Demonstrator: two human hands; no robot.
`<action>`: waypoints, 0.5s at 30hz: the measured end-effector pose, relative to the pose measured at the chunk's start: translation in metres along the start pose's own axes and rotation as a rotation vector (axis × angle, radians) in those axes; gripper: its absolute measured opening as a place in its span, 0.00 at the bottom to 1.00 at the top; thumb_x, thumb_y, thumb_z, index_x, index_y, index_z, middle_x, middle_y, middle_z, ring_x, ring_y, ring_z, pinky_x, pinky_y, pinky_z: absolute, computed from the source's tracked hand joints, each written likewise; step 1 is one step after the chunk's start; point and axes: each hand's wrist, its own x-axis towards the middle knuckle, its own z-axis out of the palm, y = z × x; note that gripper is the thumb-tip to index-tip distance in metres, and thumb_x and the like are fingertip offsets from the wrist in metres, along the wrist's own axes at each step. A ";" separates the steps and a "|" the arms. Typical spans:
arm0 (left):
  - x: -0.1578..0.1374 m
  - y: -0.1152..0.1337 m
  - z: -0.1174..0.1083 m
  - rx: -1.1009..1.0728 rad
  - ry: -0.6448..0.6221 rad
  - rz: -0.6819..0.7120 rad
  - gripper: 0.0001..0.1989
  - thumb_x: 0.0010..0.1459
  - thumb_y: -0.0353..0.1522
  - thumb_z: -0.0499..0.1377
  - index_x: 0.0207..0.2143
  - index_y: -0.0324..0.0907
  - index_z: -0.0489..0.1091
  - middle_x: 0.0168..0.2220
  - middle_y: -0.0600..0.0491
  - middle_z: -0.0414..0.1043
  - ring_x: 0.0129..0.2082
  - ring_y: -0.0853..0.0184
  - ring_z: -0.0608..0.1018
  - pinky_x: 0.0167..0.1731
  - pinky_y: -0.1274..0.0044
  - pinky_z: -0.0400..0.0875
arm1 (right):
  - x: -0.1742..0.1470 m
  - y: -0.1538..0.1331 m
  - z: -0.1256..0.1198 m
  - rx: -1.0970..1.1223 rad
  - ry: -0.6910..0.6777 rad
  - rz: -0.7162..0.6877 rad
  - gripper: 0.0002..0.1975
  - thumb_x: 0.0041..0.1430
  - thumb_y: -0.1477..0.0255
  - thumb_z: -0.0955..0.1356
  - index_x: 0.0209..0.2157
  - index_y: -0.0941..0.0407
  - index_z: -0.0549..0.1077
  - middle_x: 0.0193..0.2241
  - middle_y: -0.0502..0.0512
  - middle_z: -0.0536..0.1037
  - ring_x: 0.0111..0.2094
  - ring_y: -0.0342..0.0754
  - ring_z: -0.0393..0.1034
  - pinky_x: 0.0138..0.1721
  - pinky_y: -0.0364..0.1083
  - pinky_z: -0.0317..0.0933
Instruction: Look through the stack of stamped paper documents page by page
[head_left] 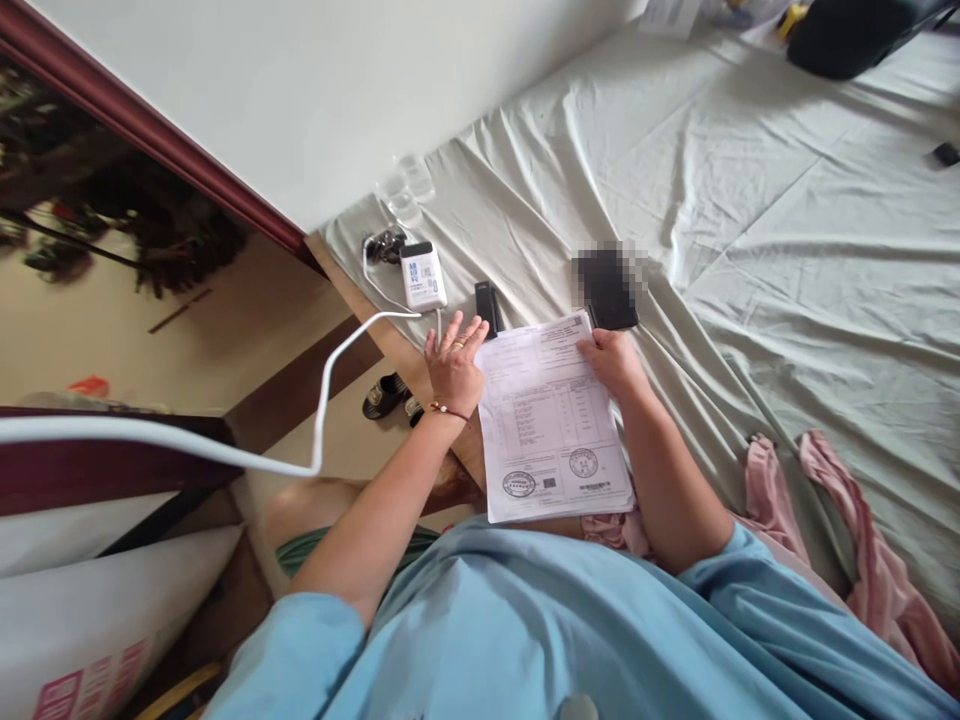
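Currently, the right hand (619, 364) grasps the upper right edge of the stamped paper stack (555, 430), which lies between both hands. The left hand (455, 375), fingers spread and grasping nothing, is at the stack's opposite edge. Beyond its fingertips lie a small black object (486, 302) and a white device (424, 278).

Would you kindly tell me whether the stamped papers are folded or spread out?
Spread out: the papers form a flattish stack, its printed top face open to view from upper to lower edge.
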 end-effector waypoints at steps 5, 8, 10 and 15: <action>-0.004 0.000 0.001 0.022 -0.040 0.040 0.30 0.62 0.20 0.49 0.62 0.46 0.74 0.65 0.47 0.70 0.69 0.55 0.69 0.73 0.47 0.42 | 0.000 0.000 -0.001 0.041 -0.022 0.008 0.12 0.53 0.61 0.65 0.24 0.53 0.66 0.22 0.50 0.68 0.26 0.46 0.60 0.26 0.44 0.51; -0.004 -0.001 0.000 0.010 -0.054 0.038 0.30 0.62 0.20 0.50 0.62 0.47 0.73 0.65 0.47 0.71 0.69 0.54 0.69 0.73 0.46 0.42 | -0.002 -0.004 -0.002 0.061 -0.026 0.022 0.11 0.53 0.62 0.66 0.23 0.54 0.67 0.21 0.50 0.68 0.25 0.46 0.61 0.25 0.44 0.52; -0.003 -0.004 -0.001 -0.016 -0.047 0.048 0.31 0.61 0.20 0.49 0.63 0.46 0.72 0.66 0.47 0.70 0.69 0.55 0.68 0.73 0.49 0.47 | -0.004 -0.006 -0.004 0.135 -0.060 0.048 0.11 0.52 0.62 0.67 0.23 0.54 0.69 0.21 0.50 0.70 0.25 0.45 0.62 0.25 0.44 0.54; -0.017 -0.012 -0.006 -0.224 0.107 -0.028 0.30 0.61 0.23 0.52 0.66 0.40 0.67 0.67 0.42 0.68 0.69 0.58 0.68 0.70 0.61 0.62 | -0.007 -0.007 -0.017 0.492 -0.248 0.112 0.11 0.47 0.62 0.73 0.28 0.55 0.76 0.25 0.52 0.78 0.26 0.48 0.71 0.28 0.46 0.64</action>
